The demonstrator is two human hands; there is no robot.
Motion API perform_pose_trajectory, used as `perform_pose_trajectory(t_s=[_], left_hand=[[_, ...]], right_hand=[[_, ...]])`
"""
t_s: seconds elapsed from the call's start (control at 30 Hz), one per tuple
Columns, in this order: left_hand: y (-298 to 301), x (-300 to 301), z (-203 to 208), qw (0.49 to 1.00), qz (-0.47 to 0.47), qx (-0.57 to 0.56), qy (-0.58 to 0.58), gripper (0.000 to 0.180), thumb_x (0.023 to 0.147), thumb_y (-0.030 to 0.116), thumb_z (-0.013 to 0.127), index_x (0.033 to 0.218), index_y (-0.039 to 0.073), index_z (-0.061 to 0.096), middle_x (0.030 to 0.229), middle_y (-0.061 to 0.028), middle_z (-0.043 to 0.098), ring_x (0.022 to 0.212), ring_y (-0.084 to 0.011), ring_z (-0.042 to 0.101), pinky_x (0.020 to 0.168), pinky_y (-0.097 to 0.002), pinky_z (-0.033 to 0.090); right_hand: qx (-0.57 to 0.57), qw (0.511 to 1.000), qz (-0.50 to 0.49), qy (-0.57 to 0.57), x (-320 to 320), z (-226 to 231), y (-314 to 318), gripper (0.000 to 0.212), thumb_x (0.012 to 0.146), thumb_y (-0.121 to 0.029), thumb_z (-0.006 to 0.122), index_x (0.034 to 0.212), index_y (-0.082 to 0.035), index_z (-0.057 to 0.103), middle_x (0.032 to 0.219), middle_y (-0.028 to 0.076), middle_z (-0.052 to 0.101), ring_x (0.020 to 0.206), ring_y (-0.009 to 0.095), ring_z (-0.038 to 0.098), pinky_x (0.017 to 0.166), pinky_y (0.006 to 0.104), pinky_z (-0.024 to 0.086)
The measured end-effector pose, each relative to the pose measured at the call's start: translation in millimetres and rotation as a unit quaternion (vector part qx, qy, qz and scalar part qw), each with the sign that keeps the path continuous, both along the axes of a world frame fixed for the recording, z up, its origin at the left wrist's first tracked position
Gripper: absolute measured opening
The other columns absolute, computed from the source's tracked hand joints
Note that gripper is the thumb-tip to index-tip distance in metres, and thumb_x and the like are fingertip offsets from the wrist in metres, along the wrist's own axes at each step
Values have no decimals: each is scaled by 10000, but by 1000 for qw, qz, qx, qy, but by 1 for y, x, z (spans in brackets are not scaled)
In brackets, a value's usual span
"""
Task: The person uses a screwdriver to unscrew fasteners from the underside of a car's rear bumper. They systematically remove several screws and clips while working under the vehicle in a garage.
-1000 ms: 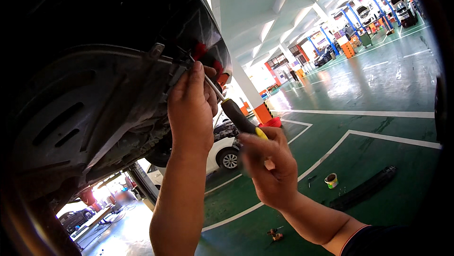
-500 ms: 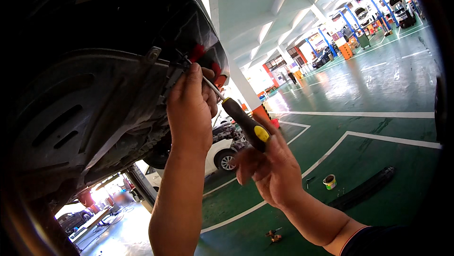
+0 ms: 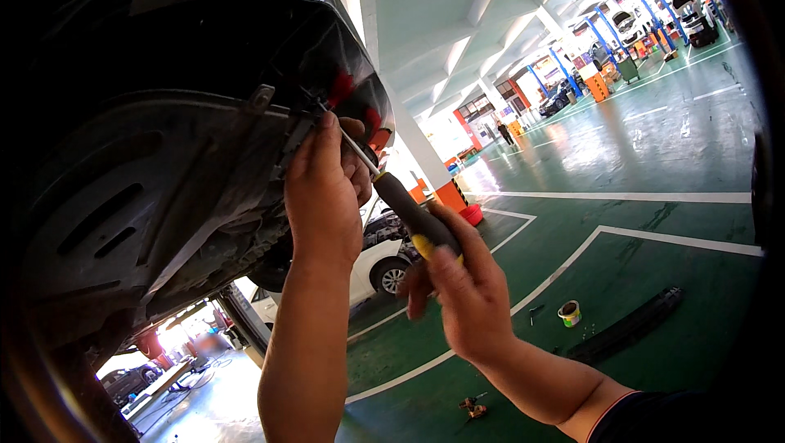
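A screwdriver [image 3: 413, 207] with a black and yellow handle slants up and left toward the underside edge of a raised dark car [image 3: 188, 50]. My right hand [image 3: 470, 283] is closed around the end of its handle. Close to the bumper corner, my left hand [image 3: 327, 185] pinches about the upper shaft, thumb upward. The screwdriver's tip meets the car's edge just beyond my left fingertips; what it touches there is too dark to make out. A metal tab [image 3: 262, 98] sticks out of the dark undercover [image 3: 106, 189] left of my left hand.
On the green floor at the lower right lie a long black strip [image 3: 630, 328], an open can [image 3: 570, 313] and a cordless drill [image 3: 472, 407]. A white car [image 3: 380, 267] stands behind my hands. Farther off are a pillar [image 3: 421, 140], blue lifts [image 3: 609, 34] and a person [image 3: 504, 132].
My right hand has closed around the handle from a looser, more spread grip. The handle has turned, its yellow patch now facing left. My left hand stays at the shaft.
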State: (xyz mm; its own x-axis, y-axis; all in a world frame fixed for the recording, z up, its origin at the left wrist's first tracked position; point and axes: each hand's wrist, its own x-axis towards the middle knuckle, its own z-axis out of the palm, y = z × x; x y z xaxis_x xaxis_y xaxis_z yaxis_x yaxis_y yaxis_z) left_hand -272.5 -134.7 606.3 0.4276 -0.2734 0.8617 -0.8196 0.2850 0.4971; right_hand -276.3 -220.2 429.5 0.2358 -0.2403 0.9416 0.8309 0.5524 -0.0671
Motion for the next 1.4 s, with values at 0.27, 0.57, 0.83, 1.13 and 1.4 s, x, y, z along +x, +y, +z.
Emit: perform_pose_trajectory(t_s=[0.27,0.57,0.83,1.13,1.4], left_hand=[[2,1,0,1000,2,-11,10,324,1075,363,542,1014,61,642,635,85,320,532,-34,279,484,-234,217],[2,3,1,1000,-1,-16,4,307,1077,343,548,1037,53,641,631,87,327,521,-33,278,487,-232,225],[-5,11,6,998,-41,-36,11,347,1078,342,558,1163,24,665,634,80,292,520,-38,263,487,-230,225],[-17,4,12,973,-122,-149,127,360,1067,298,589,1308,35,638,661,71,230,529,-38,211,461,-214,183],[5,24,0,973,-193,-113,58,400,1086,234,556,1410,2,527,652,38,250,515,-40,193,441,-212,179]], right_hand=[[67,984,165,13,-9,16,17,602,997,4,580,1552,-32,349,1204,208,625,1024,188,625,841,263,501],[56,931,-361,-14,0,13,15,545,1017,-33,567,1530,-30,383,1149,185,647,1018,207,628,832,277,505],[86,992,17,89,-13,17,4,422,1071,-94,517,1477,-4,448,1099,150,664,868,127,641,767,263,520],[100,922,-375,-3,16,20,-6,504,849,114,582,1295,-102,676,1203,182,546,1102,313,585,933,366,499],[27,923,-383,-7,5,9,-3,494,856,86,575,1308,-95,659,1230,212,522,1093,356,584,923,379,505]])
